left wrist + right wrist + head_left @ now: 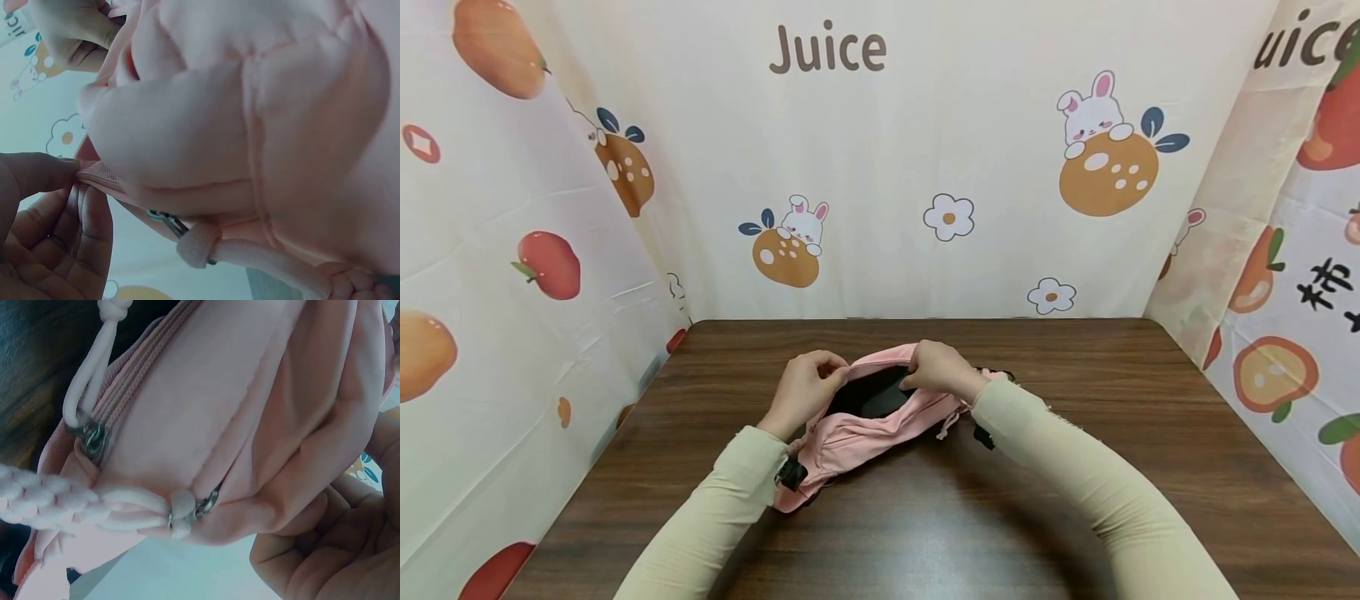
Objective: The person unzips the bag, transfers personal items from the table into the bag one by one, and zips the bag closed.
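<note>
A pink fabric bag lies slantwise on the table, its mouth spread wide and dark lining showing inside. At the mouth's left end my left hand pinches the zippered edge between thumb and fingers; the left wrist view shows this zipper edge close up. My right hand grips the rim at the right end, with its thumb toward the inside. In the right wrist view, curled fingers of the right hand meet the cloth, and a braided pull cord hangs from a metal zipper slider.
The bag rests on a dark wood-grain table. Behind it and at both sides hangs a white printed curtain with fruit and rabbits. Another zipper with a looped cord runs along the bag.
</note>
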Available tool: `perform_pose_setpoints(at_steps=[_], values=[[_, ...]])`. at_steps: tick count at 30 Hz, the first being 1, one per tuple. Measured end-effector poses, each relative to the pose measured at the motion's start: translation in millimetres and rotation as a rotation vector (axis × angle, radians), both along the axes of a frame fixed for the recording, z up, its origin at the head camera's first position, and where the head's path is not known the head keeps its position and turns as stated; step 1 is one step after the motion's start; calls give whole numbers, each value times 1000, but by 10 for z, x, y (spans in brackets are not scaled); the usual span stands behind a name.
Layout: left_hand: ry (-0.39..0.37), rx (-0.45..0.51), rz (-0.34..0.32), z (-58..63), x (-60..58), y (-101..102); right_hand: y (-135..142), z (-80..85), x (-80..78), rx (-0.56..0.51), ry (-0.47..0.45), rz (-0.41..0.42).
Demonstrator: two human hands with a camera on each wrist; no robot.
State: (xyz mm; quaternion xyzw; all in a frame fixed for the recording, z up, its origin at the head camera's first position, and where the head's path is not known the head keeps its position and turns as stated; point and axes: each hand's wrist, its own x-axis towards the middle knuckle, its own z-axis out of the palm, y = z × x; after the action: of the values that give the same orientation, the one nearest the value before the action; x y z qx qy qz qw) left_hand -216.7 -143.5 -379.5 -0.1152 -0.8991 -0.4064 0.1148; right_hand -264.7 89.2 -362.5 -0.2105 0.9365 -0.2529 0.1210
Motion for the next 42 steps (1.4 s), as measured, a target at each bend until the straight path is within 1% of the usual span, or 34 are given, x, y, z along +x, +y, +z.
perform_pose_setpoints(at_steps=[3, 7, 11, 14, 17, 22, 30, 35, 42], values=[[9, -4, -2, -4, 0, -14, 38, 17, -12, -4, 20, 25], [10, -7, -4, -10, -2, -26, 106, 34, -45, -43, 47, 59], [-10, -3, -11, -11, 7, -38, 159, 35, -74, -104, 23, 75], [-36, -1, -31, -14, 11, -46, 186, 31, -89, -141, -9, 58], [-61, 4, -53, -23, 10, -50, 200, 26, -104, -161, -22, 39], [-82, -5, -71, -49, 14, -59, 199, 33, -110, -177, -28, 34], [-116, -12, -86, -81, 58, -107, 200, 55, -118, -201, -26, 34], [-106, -22, -110, -110, 82, -175, 172, 95, -100, -201, 15, 60], [-126, -12, -116, -132, 152, -278, 28, 181, 10, -207, 131, 85]])
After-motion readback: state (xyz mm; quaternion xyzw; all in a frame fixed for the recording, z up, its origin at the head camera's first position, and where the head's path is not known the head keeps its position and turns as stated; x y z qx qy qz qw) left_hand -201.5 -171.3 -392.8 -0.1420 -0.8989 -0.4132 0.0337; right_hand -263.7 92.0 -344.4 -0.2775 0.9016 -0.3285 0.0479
